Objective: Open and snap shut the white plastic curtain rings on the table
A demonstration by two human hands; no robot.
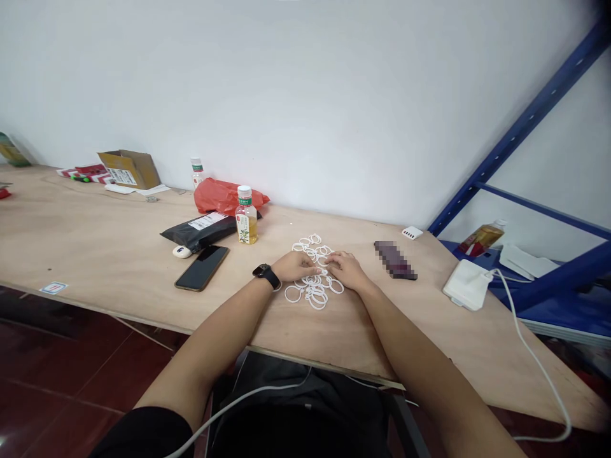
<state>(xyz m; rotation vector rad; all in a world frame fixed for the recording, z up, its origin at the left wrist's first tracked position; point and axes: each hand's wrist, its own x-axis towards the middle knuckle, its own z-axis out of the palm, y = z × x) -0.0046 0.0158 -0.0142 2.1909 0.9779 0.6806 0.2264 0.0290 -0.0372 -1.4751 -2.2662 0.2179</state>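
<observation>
A heap of several white plastic rings [312, 289] lies on the plywood table [95, 248] in front of me. My left hand [296, 265], with a black watch on its wrist, rests at the heap's left side, fingers curled onto a ring. My right hand [347, 269] sits at the heap's right side, fingertips pinched on the rings in the middle. The two hands nearly meet over the pile. More rings [311, 243] lie just behind the hands.
A black phone [202, 267], a small white device [182, 252], a black parcel [200, 230], a tea bottle [245, 216] and a red bag [224, 194] are to the left. A dark blurred item [395, 259] and a white charger [466, 284] with cable are right. Blue shelving [525, 121] stands at far right.
</observation>
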